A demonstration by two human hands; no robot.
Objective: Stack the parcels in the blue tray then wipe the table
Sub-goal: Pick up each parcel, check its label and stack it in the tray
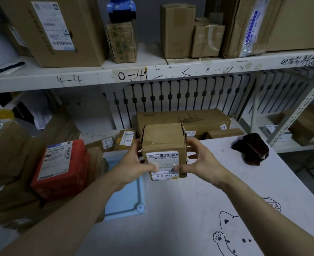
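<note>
Grips cardboard parcel [163,143] with left hand [134,168] and right hand [203,163], both curled round 2 opposite sides, probably for level carrying. Holds it over table [189,215], just beside blue tray [124,200].

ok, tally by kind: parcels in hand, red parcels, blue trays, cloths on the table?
Brown parcel, held between left hand and right hand: 1
Red parcel: 1
Blue tray: 1
Dark cloth: 1
Total: 4
</note>
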